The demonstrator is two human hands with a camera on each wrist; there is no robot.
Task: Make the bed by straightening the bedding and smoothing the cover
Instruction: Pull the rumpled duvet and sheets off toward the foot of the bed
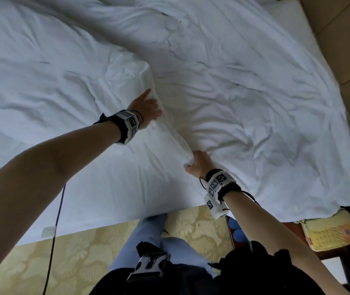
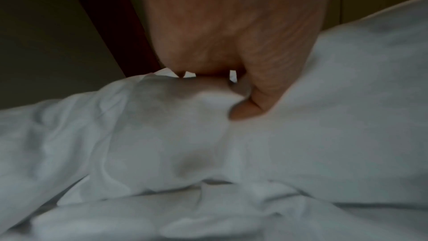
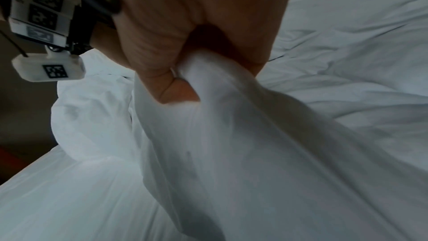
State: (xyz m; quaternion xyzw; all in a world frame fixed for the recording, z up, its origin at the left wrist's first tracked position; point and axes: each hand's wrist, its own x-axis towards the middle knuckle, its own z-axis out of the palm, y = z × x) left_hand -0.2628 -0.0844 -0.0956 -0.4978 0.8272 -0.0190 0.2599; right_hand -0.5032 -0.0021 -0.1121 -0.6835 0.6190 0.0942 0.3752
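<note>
- Where the white cover [image 1: 223, 86] folds back mid-bed, its edge runs between both grips.
- Right hand [image 1: 199, 163] clenches the near end.
- Left hand [image 1: 146, 107], farther left, pinches the fold.

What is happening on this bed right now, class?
A person is making a bed. Their right hand grips a bunched edge of the white cover, and their left hand holds the same fold farther up the bed. The cover is still heavily wrinkled and lies only over the right part of the bed; the white sheet shows on the left.
</note>
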